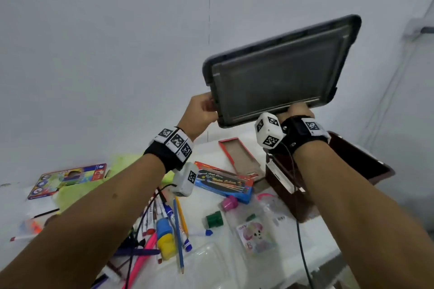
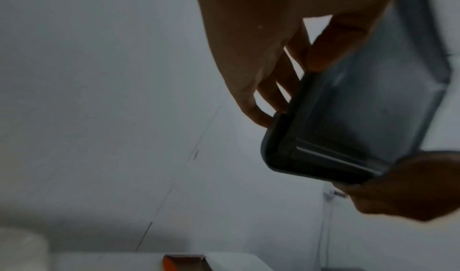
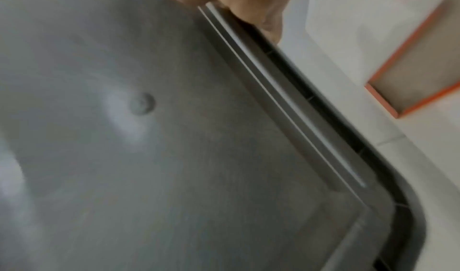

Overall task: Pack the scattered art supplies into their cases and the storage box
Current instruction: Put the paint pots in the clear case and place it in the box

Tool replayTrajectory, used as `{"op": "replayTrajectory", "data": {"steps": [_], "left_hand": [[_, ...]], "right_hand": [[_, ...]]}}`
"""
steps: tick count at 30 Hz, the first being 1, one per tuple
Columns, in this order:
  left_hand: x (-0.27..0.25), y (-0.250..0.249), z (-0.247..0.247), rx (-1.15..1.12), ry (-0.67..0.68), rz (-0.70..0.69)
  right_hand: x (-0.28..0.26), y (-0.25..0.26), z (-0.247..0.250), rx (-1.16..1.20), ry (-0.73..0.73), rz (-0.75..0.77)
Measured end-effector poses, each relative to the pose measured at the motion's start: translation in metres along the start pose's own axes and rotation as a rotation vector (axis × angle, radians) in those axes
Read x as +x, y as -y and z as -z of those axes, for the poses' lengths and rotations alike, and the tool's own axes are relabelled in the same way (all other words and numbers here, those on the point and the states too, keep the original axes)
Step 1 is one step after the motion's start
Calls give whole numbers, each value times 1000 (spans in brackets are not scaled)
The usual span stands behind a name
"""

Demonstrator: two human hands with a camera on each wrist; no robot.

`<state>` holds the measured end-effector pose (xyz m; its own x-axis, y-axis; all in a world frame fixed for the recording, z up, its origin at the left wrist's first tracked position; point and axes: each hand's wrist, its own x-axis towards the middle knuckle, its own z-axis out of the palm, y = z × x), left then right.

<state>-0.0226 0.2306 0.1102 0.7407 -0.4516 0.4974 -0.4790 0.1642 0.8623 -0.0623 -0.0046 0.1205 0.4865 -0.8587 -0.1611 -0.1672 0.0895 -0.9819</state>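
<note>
Two hands hold the grey lid (image 1: 277, 73) in the air above the table (image 1: 291, 239), in front of the white wall. My left hand (image 1: 202, 110) grasps the lid's left short edge, fingers curled round the rim; my right hand (image 1: 299, 112) grasps the near long edge close to its right end, fingers wrapped over the rim. Both grips are closed on the lid.

Lid orientation: the long axis runs left to right and climbs toward the upper right. The recessed inner face is turned toward me; the far long edge is the highest part.

In the left wrist view, the left hand's fingers (image 2: 281, 78) lie along the lid (image 2: 353, 121) edge, thumb on the inner face. In the right wrist view, the lid (image 3: 149, 137) fills most of the frame, its surface blurred.

Containers on the table:
- Dark red storage box (image 1: 347, 166), below my right forearm; contents hidden.
- Red cardboard tray (image 1: 239, 159), open, showing only its bare brown floor.
- Blue watercolour box (image 1: 223, 183), beside the tray; brushes show through its front.
- Coloured pencil case (image 1: 68, 178), flat at far left.

Loose markers (image 1: 159, 218) and pencils lie in a heap beneath my left forearm.
</note>
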Motion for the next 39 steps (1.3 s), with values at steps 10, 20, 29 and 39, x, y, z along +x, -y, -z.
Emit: {"op": "replayTrajectory", "data": {"steps": [10, 20, 29, 39], "left_hand": [[76, 25, -95, 47, -175, 77], [141, 106, -140, 631, -89, -84], [164, 150, -142, 890, 25, -84], [131, 214, -122, 1212, 404, 626]], "right_hand": [[115, 30, 100, 401, 137, 38], [276, 55, 164, 129, 726, -121], [350, 31, 125, 160, 741, -181], [378, -60, 84, -109, 918, -277]]}}
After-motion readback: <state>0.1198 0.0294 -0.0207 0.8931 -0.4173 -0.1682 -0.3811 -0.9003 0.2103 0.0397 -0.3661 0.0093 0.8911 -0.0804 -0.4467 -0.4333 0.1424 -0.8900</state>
